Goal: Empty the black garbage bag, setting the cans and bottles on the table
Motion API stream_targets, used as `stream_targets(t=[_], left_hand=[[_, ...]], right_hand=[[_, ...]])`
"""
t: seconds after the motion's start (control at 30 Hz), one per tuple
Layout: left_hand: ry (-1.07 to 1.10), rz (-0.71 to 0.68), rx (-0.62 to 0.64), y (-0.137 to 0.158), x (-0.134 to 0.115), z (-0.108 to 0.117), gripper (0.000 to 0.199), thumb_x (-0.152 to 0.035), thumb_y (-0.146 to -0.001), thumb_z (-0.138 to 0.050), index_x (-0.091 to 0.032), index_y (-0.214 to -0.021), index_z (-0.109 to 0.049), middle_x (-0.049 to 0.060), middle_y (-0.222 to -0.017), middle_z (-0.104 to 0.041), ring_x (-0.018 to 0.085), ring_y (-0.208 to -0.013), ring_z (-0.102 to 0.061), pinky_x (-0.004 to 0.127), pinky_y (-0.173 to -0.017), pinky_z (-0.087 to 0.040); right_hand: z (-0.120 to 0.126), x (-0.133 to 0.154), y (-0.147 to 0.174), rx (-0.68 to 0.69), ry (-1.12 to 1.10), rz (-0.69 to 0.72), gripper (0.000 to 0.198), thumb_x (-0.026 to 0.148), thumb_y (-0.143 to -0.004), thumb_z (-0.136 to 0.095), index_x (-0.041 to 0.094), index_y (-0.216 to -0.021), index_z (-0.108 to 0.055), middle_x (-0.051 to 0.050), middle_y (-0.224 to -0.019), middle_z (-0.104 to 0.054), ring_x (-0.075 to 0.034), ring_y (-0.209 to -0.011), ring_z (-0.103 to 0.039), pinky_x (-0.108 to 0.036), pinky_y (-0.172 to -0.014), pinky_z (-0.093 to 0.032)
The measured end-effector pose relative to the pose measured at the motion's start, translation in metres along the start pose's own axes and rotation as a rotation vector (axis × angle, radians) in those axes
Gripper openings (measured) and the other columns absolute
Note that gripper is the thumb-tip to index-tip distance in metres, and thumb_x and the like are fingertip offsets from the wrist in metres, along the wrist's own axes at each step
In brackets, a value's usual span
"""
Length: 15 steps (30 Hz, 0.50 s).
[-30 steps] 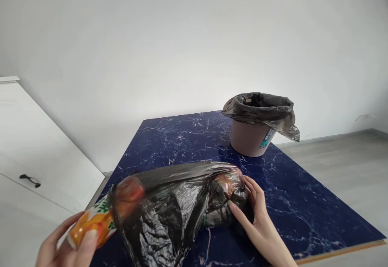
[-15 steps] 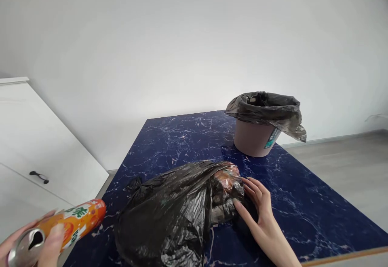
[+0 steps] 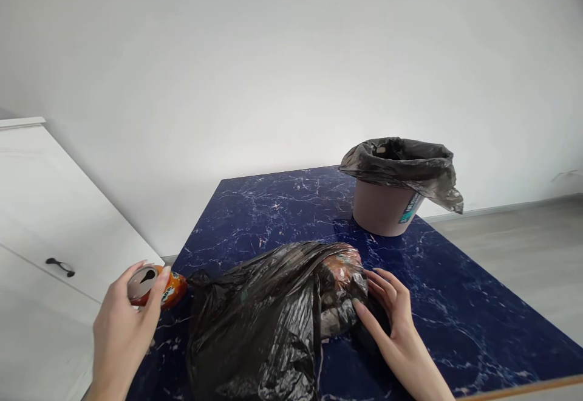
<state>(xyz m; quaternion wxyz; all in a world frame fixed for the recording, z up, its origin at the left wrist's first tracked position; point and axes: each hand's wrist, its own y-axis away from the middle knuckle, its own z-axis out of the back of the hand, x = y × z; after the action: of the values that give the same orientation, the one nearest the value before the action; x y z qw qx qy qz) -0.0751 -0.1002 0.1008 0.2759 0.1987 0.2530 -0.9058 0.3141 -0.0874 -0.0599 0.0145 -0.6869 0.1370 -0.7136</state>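
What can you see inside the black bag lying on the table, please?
Through the black bag, something orange shows beside the right hand. The plastic hides the rest.

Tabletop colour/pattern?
Dark blue with white marble-like veining; the table shows in the head view, the only one.

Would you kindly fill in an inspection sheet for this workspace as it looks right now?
Surface: dark blue marbled table, with a pale edge strip at the near right.
Job's things: orange drink can, opened, near the table's left edge; crumpled black bag lying on the table with something orange showing through it.
Clutter: pink bin lined with a black bag, at the far right of the table.
Grippers: left hand grips the can; right hand rests on the bag's right end.
Cables: nothing seen.
Surroundings: white wall, white cabinet with a dark handle, grey floor.
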Motion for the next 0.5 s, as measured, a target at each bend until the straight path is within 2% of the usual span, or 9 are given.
stream_targets(t=[0.17,0.33,0.5], left_hand=[[-0.014,-0.046,0.026,-0.017,0.01,-0.017,0.061,-0.072,-0.099,-0.046,-0.02,-0.13,-0.06,0.016,-0.138,-0.066,0.044,-0.13,-0.062,0.055,-0.109,-0.05],[-0.03,-0.065,-0.027,-0.03,0.019,-0.031,0.072,-0.075,-0.096,-0.046,-0.019,-0.14,-0.058,0.019,-0.147,-0.064,0.047,-0.135,-0.06,0.058,-0.11,-0.05],[0.016,-0.012,0.0,-0.038,0.028,-0.038,0.088,-0.077,-0.095,-0.046,-0.013,-0.156,-0.044,0.024,-0.147,-0.062,0.047,-0.137,-0.059,0.059,-0.114,-0.049]], right_hand=[[0.001,0.0,0.0,0.002,0.013,-0.004,0.07,0.051,-0.094,-0.073,0.036,-0.151,-0.035,-0.012,-0.158,-0.048,-0.034,-0.147,-0.049,-0.062,-0.126,-0.036],[0.001,-0.001,0.0,0.02,0.035,-0.006,0.067,0.053,-0.097,-0.069,0.037,-0.152,-0.033,-0.011,-0.158,-0.048,-0.032,-0.147,-0.05,-0.061,-0.126,-0.037],[0.001,-0.002,0.0,0.02,0.043,-0.005,0.068,0.054,-0.097,-0.069,0.037,-0.152,-0.033,-0.012,-0.158,-0.048,-0.034,-0.148,-0.049,-0.061,-0.126,-0.037]])
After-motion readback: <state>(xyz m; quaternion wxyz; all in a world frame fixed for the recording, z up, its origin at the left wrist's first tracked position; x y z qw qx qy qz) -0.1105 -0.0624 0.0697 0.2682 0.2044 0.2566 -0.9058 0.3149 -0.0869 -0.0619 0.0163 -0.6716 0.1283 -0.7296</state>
